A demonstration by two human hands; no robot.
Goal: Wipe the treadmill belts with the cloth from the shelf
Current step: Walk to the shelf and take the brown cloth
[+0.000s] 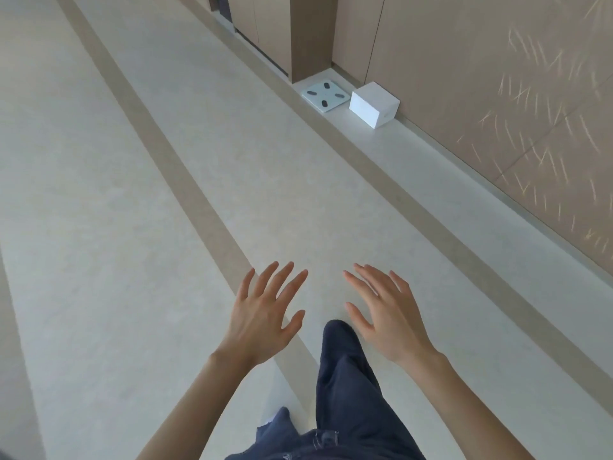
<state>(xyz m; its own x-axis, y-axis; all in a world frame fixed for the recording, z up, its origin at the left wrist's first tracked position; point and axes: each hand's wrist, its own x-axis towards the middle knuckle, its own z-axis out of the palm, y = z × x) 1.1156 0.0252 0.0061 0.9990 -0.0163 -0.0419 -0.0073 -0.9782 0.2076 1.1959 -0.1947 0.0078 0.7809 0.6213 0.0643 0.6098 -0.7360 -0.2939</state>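
Closest to the camera, a leg in dark trousers (pixel 345 386) steps forward, and just above it both arms reach out over the floor (pixel 132 194). The left hand (pixel 262 313) is spread wide, fingers straight and apart, holding nothing. The right hand (pixel 386 313) is equally splayed and bare, and the two are near each other but not touching. Beneath them the pale floor runs ahead, crossed lengthwise by tan stripes (pixel 185 180). Farther off, on a low light ledge (pixel 431 141) along the wall, a flat white scale (pixel 325 95) lies just beside a white box (pixel 374 104). Brown wall panels (pixel 464 78) rise behind them. The cloth is nowhere in view, nor are the shelf or the treadmill belts, so its position relative to either hand cannot be told beyond its being outside this view and out of reach. The task looks to be at its very start, with the cloth not yet fetched. The likely risk from here is heading the wrong way, since nothing ahead marks the shelf. Another is clipping the scale or box with a foot if the path drifts toward the wall.
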